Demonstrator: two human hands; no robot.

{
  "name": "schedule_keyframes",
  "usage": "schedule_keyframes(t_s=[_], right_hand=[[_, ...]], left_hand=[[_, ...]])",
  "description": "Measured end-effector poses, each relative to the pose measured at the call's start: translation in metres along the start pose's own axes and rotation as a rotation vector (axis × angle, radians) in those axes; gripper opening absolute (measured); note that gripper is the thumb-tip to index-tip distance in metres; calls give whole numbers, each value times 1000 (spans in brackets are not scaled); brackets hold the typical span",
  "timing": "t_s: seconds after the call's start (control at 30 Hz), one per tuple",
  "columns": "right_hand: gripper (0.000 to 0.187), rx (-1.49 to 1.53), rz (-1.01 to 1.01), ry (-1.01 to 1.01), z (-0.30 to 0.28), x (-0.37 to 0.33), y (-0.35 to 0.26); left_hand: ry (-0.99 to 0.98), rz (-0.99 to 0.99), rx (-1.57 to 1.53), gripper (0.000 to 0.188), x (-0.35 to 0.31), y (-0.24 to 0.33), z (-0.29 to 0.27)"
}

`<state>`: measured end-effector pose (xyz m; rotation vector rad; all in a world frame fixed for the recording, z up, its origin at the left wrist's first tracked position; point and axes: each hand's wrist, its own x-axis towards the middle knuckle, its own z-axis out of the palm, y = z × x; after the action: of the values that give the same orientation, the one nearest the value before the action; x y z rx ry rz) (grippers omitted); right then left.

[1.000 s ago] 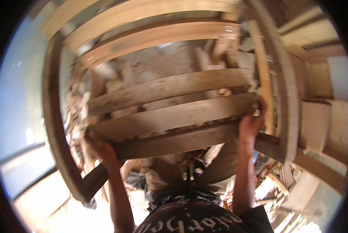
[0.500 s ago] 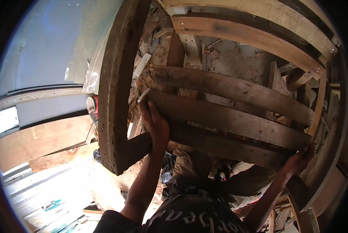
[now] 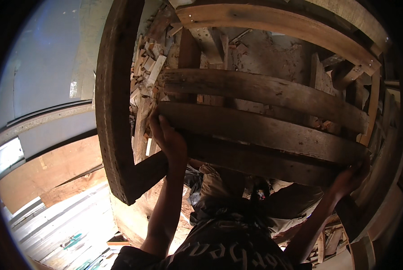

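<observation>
A dark, weathered wooden plank [image 3: 255,128] stretches across in front of me, between my two hands. My left hand [image 3: 169,141] grips its left end, thumb and fingers around the edge. At the right end, my right hand [image 3: 350,176] is closed on the plank, its fingers partly in shadow. Just beyond lies a second old plank [image 3: 264,90], roughly parallel. Below the held one, a darker board [image 3: 264,158] runs along the near side. Left of my left hand stands a thick timber beam [image 3: 115,99], joined to a short crosspiece [image 3: 149,175].
Lighter nailed rails [image 3: 273,24] cross the far side of the wooden frame. Scrap wood pieces [image 3: 149,67] litter the ground beyond the beam. Blue-grey panels [image 3: 48,67] and a plywood sheet [image 3: 53,166] are at the left. More timber [image 3: 381,180] lines the right.
The view has shifted, so the thick beam sits farther left. Both hands keep their grip on the plank, whose gap to the darker near board looks a little narrower.
</observation>
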<state>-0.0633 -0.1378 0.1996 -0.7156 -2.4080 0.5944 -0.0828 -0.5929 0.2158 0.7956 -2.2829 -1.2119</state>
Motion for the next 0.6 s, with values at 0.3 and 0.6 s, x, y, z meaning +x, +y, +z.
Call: schedule_keyframes(t_s=[0.3,0.6], right_hand=[[35,23,90,-5,2,-5,13],[40,210,86,218,14,-1,1]], left_hand=[[44,87,160,38,-6,3,4],[153,152,-267,46,2,-3,4]])
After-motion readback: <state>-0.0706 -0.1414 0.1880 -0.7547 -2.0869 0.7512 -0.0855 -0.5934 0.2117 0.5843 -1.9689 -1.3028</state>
